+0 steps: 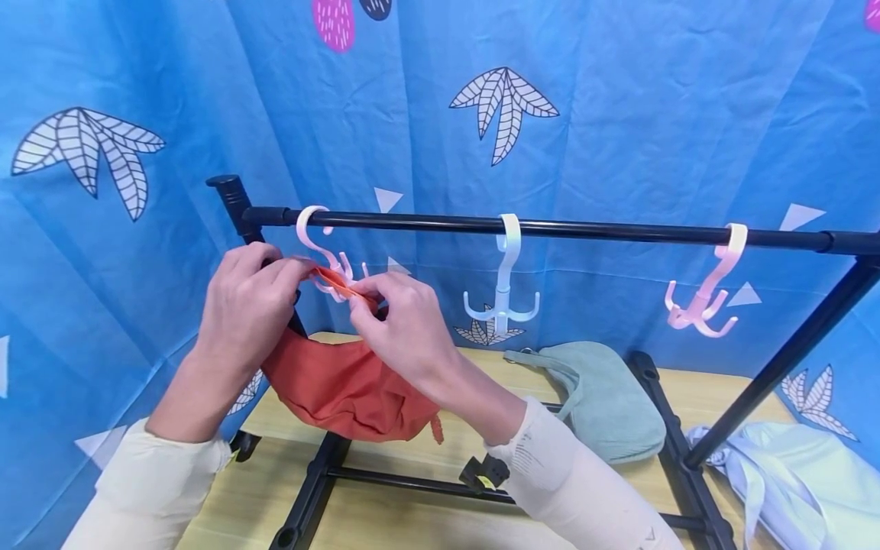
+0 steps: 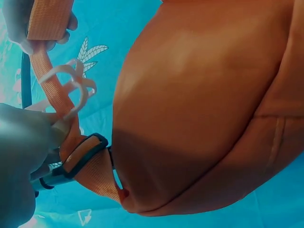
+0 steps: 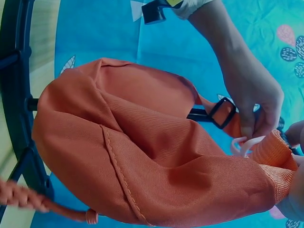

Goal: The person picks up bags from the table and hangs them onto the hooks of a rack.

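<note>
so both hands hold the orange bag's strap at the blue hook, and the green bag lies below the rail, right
Not quite: in the head view, the left hand and right hand hold the strap at the leftmost pink hook, not the blue hook. The rest is right.

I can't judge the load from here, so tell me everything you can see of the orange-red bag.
The orange-red bag looks like soft, creased fabric with stitched seams. It has a ribbed webbing strap, a black buckle and a braided cord dangling at one end. It hangs slack, lower than the black rail. The left hand and right hand pinch the strap beside the pink hook; whether it sits over a prong is unclear.
</note>
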`<state>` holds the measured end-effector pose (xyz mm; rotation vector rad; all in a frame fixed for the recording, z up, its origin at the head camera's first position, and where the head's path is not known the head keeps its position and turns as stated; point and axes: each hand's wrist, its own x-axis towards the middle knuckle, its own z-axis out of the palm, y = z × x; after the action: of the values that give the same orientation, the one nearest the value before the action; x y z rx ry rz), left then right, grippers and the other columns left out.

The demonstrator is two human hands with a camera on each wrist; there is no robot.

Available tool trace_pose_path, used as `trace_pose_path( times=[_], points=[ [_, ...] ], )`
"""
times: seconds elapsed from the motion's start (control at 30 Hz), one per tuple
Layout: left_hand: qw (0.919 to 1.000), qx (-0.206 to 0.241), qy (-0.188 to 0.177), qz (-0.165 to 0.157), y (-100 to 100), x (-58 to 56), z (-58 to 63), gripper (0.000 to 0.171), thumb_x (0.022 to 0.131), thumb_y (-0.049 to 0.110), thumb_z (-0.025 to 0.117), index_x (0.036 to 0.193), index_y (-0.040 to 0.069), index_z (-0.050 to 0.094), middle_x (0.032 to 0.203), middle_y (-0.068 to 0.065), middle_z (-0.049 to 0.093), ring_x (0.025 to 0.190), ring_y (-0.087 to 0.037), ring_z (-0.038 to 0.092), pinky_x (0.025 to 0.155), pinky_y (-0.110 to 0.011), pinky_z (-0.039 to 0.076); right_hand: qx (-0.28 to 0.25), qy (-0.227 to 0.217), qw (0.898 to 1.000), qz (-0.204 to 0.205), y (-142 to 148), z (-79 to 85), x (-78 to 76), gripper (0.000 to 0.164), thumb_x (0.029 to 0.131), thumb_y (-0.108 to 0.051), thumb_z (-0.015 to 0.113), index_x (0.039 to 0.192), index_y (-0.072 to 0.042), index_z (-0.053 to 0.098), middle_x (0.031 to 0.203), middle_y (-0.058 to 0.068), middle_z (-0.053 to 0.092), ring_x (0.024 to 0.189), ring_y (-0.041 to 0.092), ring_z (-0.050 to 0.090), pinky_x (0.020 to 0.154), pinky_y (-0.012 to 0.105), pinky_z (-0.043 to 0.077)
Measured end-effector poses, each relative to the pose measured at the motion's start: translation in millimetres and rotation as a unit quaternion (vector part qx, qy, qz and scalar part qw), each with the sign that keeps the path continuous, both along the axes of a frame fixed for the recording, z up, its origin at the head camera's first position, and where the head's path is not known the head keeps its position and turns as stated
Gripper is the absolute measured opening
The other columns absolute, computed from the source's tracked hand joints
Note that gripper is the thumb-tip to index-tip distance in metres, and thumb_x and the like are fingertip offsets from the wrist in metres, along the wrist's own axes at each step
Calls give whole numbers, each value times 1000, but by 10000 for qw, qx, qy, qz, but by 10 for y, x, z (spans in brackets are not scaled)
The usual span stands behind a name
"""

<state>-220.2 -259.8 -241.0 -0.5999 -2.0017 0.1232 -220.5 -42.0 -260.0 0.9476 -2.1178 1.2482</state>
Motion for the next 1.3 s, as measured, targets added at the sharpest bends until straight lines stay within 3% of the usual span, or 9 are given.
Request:
trace_pose_path(
  times=[0.43, 0.63, 0.77, 1.03, 1.2, 1.3],
  points=[
    [9970, 497, -585, 2, -21, 39, -97, 36, 74, -2, 90, 107, -5, 75, 80, -21, 73, 84, -34, 59, 78, -50, 54, -41, -306, 9995, 27, 35, -58, -39, 20, 98, -11, 64, 113, -6, 77, 94, 5, 73, 73, 10, 59, 57, 18, 52],
    [9896, 1110, -919, -52, 24, 89, -123, 26, 84, -1, 82, 109, -5, 76, 84, -20, 74, 90, -31, 57, 78, -49, 51, -122, -643, 9978, 128, 61, -85, -55, 18, 98, -12, 64, 110, -6, 76, 94, 5, 74, 72, 13, 62, 60, 19, 54],
    [9843, 1436, -1013, -146, 36, 127, -145, 24, 85, -3, 81, 108, -6, 77, 85, -21, 74, 91, -30, 56, 74, -48, 51, -130, -800, 9965, 182, 72, -117, -57, 18, 98, -13, 65, 111, -7, 76, 94, 5, 74, 72, 13, 62, 62, 19, 56],
    [9766, 1733, -1274, 40, 60, 195, -162, 26, 84, -1, 82, 109, -5, 77, 83, -19, 73, 91, -28, 55, 62, -47, 55, -154, -1245, 9915, 332, 72, -190, -81, 19, 99, -14, 64, 115, -7, 73, 95, 4, 73, 75, 10, 64, 64, 20, 57],
    [9717, 1942, -1344, 2, 70, 216, -207, 25, 86, 3, 81, 109, -5, 77, 89, -20, 74, 89, -30, 62, 62, -50, 59, -65, -1514, 9877, 382, 78, -212, -92, 21, 101, -16, 64, 118, -7, 72, 101, 5, 73, 81, 13, 70, 71, 17, 58],
    [9678, 2089, -1401, -118, 62, 225, -245, 23, 88, 4, 80, 109, -4, 76, 92, -20, 75, 80, -29, 68, 62, -30, 59, -2, -1676, 9851, 399, 79, -226, -100, 20, 101, -17, 65, 118, -8, 71, 100, 4, 74, 83, 10, 71, 73, 16, 58]
  ],
)
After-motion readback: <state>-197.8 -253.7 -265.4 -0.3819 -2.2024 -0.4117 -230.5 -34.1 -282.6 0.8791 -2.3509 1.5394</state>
